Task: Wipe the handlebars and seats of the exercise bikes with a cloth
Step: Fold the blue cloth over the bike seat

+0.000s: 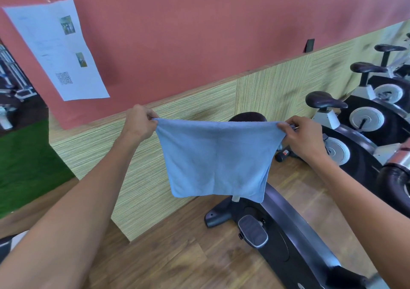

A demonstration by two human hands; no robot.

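A light blue cloth hangs spread out in front of me, folded double. My left hand pinches its upper left corner and my right hand pinches its upper right corner. Behind the cloth stands the nearest exercise bike, black, with a pedal showing; its dark seat peeks just above the cloth's top edge. A black handlebar end shows at the right edge. Three more bikes with dark seats line up to the right.
A low wall with striped yellow-green panelling runs along the left of the bikes, under a red wall with a paper sheet. The floor is wood. Green turf lies at the far left.
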